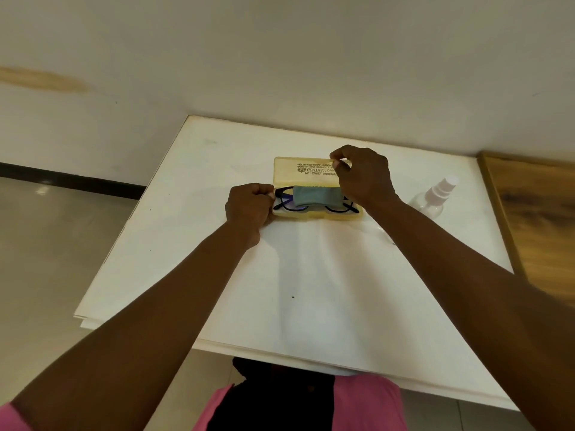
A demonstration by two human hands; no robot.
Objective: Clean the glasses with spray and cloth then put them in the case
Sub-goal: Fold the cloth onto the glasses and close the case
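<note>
White laminate covers the bench [311, 275] that fills the middle of the frame, with grey floor at lower left and a pale wall across the top. Left of centre, the left hand [249, 209] is curled into a loose fist against the left end of a yellow plastic case [314, 214], thumb and fingers closed on its edge. The case lies open at centre frame, its lid [301, 172] raised toward the wall and printed with dark lettering too blurred to read. Inside the tray lie the black-framed glasses [337, 208], folded, with a grey-blue cloth [315, 197] draped over their middle so only the frame's ends and lower rims show. Just right of centre, the right hand [364, 175] pinches the lid's upper right edge between thumb and forefinger, the other fingers curled. Further right, near the bench's edge and apart from the case, stands a clear spray bottle [432, 199] with a white nozzle, beside a wooden surface [538, 219] at right.
</note>
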